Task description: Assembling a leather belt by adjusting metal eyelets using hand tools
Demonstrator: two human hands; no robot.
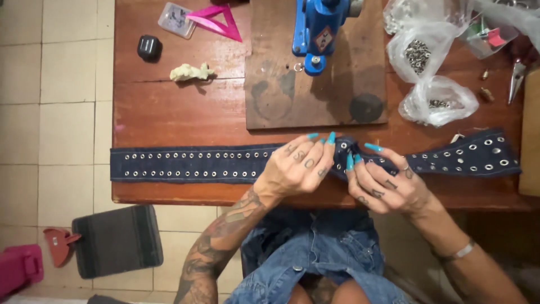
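Starting at nine o'clock on the reddish-brown wooden table (169,107), we see the long dark-blue denim strip studded with two rows of silver metal eyelets (191,163) lying flat along the near edge and running off toward three o'clock. Our left hand (298,169) rests on top of it near the middle, fingers curled down and pinching the cloth at its upper edge. Just beside it, toward three o'clock, our right hand (382,180) nips the same strip where it bunches into a small fold between the two hands, so both are closed on the fabric and nearly touching. We judge the strip soft and floppy, light, yet stiffened and weighted somewhat by the eyelets; it should not slip, and is best gripped on the bare denim margins rather than over the metal rings. At twelve o'clock stands a blue hand press (318,34) on a worn wooden board (270,95), and at two o'clock clear plastic bags of loose eyelets (427,73).
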